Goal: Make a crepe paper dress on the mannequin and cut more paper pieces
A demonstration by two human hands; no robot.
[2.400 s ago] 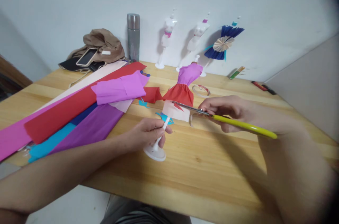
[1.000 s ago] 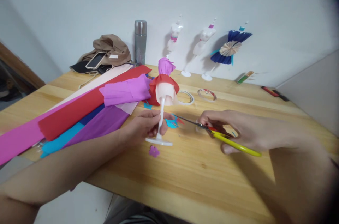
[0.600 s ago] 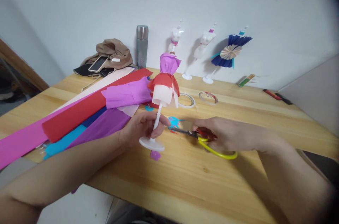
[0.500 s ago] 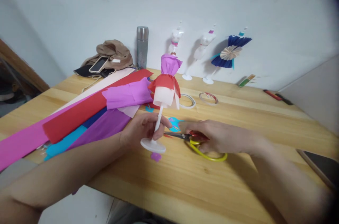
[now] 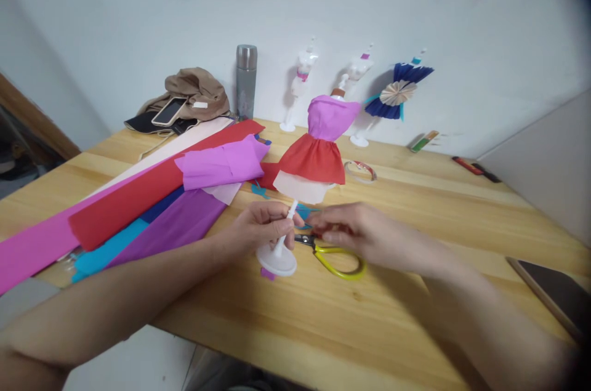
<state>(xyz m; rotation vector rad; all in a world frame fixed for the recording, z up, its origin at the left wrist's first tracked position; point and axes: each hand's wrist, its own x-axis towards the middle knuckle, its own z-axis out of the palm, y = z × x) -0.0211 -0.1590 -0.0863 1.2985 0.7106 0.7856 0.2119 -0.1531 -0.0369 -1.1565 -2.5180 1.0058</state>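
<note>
My left hand (image 5: 270, 225) grips the white stem of a small dress-form mannequin (image 5: 281, 260), just above its round base. The mannequin tilts to the right and wears a paper dress (image 5: 318, 154): pink-purple top, gathered red skirt, pale layer below. My right hand (image 5: 348, 228) hovers beside the stem with fingers bent and thumb apart, nothing visible in it. Under it lie yellow-handled scissors (image 5: 339, 268) on the table, partly covered by the hand. Blue paper scraps (image 5: 305, 213) lie behind the fingers, and a purple paper piece (image 5: 266, 274) is partly hidden by the base.
Crepe paper strips (image 5: 152, 194) spread over the left. A tape roll (image 5: 361, 171) lies behind. Mannequins (image 5: 302, 71), one in a blue pleated dress (image 5: 401, 92), and a flask (image 5: 246, 83) stand along the wall. A phone (image 5: 170, 111) rests on brown cloth; a dark device (image 5: 549, 292) is at right.
The mannequin has turned and leaned to the right, its dress now above my right hand. My right hand has moved off the scissors, left toward the stem; the scissors stay on the table.
</note>
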